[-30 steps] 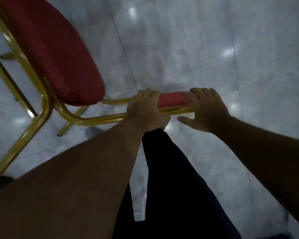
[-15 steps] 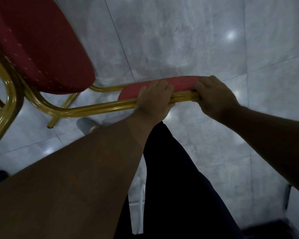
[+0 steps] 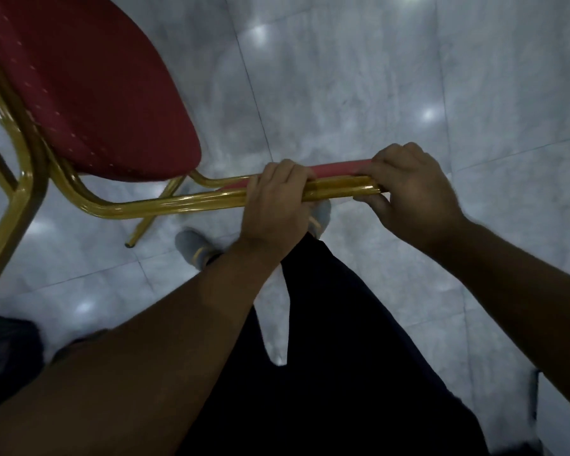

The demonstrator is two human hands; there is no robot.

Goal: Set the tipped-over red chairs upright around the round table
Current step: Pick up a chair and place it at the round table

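A red chair (image 3: pixel 89 93) with a gold metal frame fills the upper left; its padded seat faces me and one gold leg (image 3: pixel 152 213) touches the floor. The top of its backrest (image 3: pixel 339 179), red padding over a gold tube, runs across the middle of the view. My left hand (image 3: pixel 277 199) is wrapped over the tube. My right hand (image 3: pixel 408 189) grips the backrest's right end. The round table is out of view.
The floor (image 3: pixel 408 77) is pale grey marble tile with light reflections. My dark trousers (image 3: pixel 343 357) and grey shoes (image 3: pixel 191 246) are directly below the backrest. A dark object (image 3: pixel 4 350) lies at the left edge.
The chair's seat has swung a little to the right and lower in view, both hands still holding the backrest. My feet have come into view beneath it.
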